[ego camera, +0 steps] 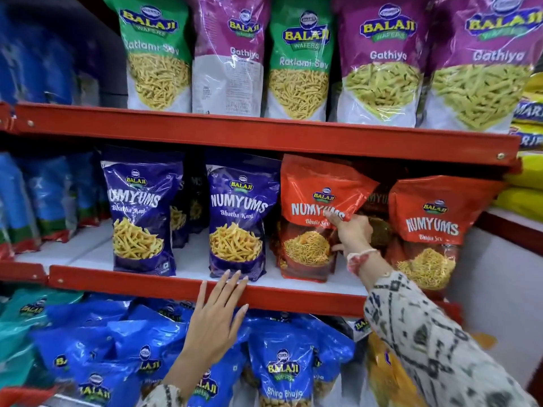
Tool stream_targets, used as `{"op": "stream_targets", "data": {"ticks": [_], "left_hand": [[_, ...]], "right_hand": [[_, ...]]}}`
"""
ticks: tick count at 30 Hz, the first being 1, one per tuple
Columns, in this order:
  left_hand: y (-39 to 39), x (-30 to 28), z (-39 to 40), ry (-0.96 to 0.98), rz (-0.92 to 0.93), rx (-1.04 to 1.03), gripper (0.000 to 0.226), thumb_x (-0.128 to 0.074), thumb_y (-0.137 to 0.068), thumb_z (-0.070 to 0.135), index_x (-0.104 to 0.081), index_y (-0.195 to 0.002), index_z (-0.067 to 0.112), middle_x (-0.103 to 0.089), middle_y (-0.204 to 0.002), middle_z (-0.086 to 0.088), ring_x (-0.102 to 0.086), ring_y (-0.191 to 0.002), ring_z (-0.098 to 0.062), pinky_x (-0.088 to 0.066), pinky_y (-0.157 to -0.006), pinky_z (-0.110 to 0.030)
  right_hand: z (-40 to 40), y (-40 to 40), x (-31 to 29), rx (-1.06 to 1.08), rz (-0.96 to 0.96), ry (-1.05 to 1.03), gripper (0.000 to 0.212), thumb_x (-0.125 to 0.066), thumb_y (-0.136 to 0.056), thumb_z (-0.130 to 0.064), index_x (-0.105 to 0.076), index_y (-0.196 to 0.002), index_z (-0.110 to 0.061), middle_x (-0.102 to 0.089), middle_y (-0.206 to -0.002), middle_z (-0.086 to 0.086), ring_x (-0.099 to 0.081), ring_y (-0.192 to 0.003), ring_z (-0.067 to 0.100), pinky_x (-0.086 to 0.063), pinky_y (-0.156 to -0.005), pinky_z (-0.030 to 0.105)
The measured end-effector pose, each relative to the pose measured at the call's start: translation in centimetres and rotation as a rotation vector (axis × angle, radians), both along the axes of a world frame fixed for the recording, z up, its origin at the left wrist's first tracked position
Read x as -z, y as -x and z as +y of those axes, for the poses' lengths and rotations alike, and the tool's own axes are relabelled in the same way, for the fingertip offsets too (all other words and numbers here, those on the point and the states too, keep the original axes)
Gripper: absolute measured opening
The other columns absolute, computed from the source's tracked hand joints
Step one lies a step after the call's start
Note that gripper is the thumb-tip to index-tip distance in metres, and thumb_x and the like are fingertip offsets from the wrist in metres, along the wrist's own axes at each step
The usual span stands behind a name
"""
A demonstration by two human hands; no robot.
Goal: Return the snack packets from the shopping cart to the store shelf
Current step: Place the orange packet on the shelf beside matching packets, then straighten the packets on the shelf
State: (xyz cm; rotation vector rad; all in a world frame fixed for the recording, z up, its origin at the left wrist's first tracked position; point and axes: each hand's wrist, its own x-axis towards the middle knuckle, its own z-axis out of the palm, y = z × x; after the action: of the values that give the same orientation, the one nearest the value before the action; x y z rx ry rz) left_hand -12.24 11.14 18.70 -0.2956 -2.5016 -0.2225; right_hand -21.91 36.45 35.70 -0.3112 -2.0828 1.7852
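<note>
A red Numyums Bhujia Sev packet (308,254) stands on the middle shelf (141,282), its top corner bent over to the right. My right hand (351,232) grips this packet's right edge, with a finger on its front and the thumb lower down. A second red Numyums packet (429,230) stands just to the right. My left hand (214,318) is open with fingers spread, holding nothing. Its fingertips reach the shelf's red front lip below a purple Numyums packet (238,218). The shopping cart is out of view.
Another purple Numyums packet (141,212) stands further left. Green Ratlami Sev and magenta Gathiya packets (379,63) fill the upper shelf (264,133). Blue Balaji packets (282,374) crowd the bottom shelf. Yellow packs (526,183) lie stacked at the far right.
</note>
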Motion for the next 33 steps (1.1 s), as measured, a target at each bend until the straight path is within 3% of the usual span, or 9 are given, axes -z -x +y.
{"op": "stream_targets", "data": {"ticks": [3, 8, 11, 14, 18, 21, 23, 27, 33], "left_hand": [[0.0, 0.0, -0.2, 0.010, 0.012, 0.016, 0.056, -0.024, -0.099, 0.046, -0.031, -0.149, 0.021, -0.036, -0.154, 0.003, -0.024, -0.145, -0.017, -0.015, -0.115, -0.048], [-0.1, -1.0, -0.4, -0.168, 0.047, 0.081, 0.057, -0.023, -0.098, 0.047, -0.028, -0.149, 0.021, -0.032, -0.155, 0.004, -0.023, -0.145, -0.013, -0.015, -0.118, -0.040], [0.5, -2.4, -0.7, -0.349, 0.085, 0.114, 0.055, -0.025, -0.101, 0.046, -0.023, -0.151, 0.023, -0.027, -0.158, 0.006, -0.019, -0.146, -0.009, -0.020, -0.119, -0.039], [1.8, -4.6, -0.8, -0.620, 0.101, 0.112, 0.054, -0.029, -0.102, 0.044, -0.018, -0.152, 0.027, -0.018, -0.161, 0.007, -0.011, -0.146, -0.004, -0.018, -0.118, -0.036], [3.7, -6.9, -1.2, -0.845, 0.014, 0.083, 0.057, -0.021, -0.098, 0.055, -0.010, -0.152, 0.037, -0.012, -0.163, 0.003, -0.009, -0.147, -0.011, -0.015, -0.116, -0.042], [4.7, -7.5, -1.8, -0.871, -0.131, 0.147, 0.060, -0.012, -0.093, 0.067, 0.000, -0.148, 0.047, -0.013, -0.162, 0.006, -0.014, -0.147, -0.017, -0.018, -0.117, -0.053], [4.8, -7.7, -2.1, -0.854, -0.185, 0.173, 0.062, -0.008, -0.087, 0.072, 0.004, -0.144, 0.051, -0.013, -0.161, 0.009, -0.014, -0.147, -0.018, -0.018, -0.117, -0.056], [3.7, -7.9, -2.8, -0.849, -0.202, 0.193, 0.061, -0.003, -0.082, 0.077, 0.006, -0.138, 0.055, -0.009, -0.150, 0.024, -0.008, -0.148, -0.014, -0.012, -0.119, -0.055], [1.2, -7.8, -4.0, -0.799, -0.211, 0.130, 0.066, -0.001, -0.082, 0.077, -0.001, -0.144, 0.056, -0.023, -0.159, 0.007, -0.019, -0.146, -0.018, -0.021, -0.113, -0.054]], "right_hand": [[-0.5, 1.2, -0.7, 0.009, -0.058, -0.059, 0.060, -0.078, -0.069, -0.045, -0.062, -0.111, -0.005, -0.065, -0.113, 0.018, -0.066, -0.098, 0.040, -0.060, -0.068, 0.052], [-0.2, 0.9, 2.3, -0.005, -0.092, -0.123, 0.053, -0.063, -0.085, -0.037, -0.054, -0.126, -0.005, -0.063, -0.121, 0.016, -0.062, -0.108, 0.038, -0.054, -0.087, 0.043], [-2.5, -0.3, 2.7, 0.225, 0.107, -0.281, 0.071, -0.067, -0.082, -0.037, -0.033, -0.140, -0.011, -0.046, -0.136, 0.015, -0.052, -0.117, 0.034, -0.047, -0.090, 0.042], [-5.8, -2.5, 4.1, 0.304, 0.414, -0.375, 0.061, -0.061, -0.084, -0.038, -0.038, -0.136, -0.015, -0.040, -0.134, 0.009, -0.038, -0.114, 0.019, -0.038, -0.091, 0.030], [-9.4, -3.4, 6.2, -0.317, 0.383, -0.328, 0.056, -0.050, -0.088, -0.051, -0.037, -0.138, -0.028, -0.051, -0.132, -0.003, -0.051, -0.117, 0.009, -0.047, -0.101, 0.038], [-11.4, -3.2, 7.0, -0.638, 0.183, -0.267, 0.073, -0.040, -0.086, -0.066, -0.009, -0.148, -0.045, -0.018, -0.159, -0.013, -0.023, -0.145, 0.013, -0.024, -0.118, 0.043], [-12.0, -3.0, 7.4, -0.690, 0.121, -0.294, 0.070, -0.030, -0.086, -0.070, 0.003, -0.146, -0.052, -0.007, -0.161, -0.017, -0.012, -0.149, 0.014, -0.014, -0.120, 0.047], [-12.4, -3.6, 7.8, -0.650, 0.110, -0.392, 0.062, -0.019, -0.084, -0.075, 0.005, -0.139, -0.063, -0.012, -0.160, -0.017, -0.004, -0.150, 0.016, -0.011, -0.119, 0.051], [-12.4, -5.8, 8.3, -0.627, 0.132, -0.401, 0.054, -0.018, -0.084, -0.074, 0.002, -0.134, -0.070, -0.032, -0.132, -0.014, -0.030, -0.138, 0.013, -0.023, -0.104, 0.031]]}}
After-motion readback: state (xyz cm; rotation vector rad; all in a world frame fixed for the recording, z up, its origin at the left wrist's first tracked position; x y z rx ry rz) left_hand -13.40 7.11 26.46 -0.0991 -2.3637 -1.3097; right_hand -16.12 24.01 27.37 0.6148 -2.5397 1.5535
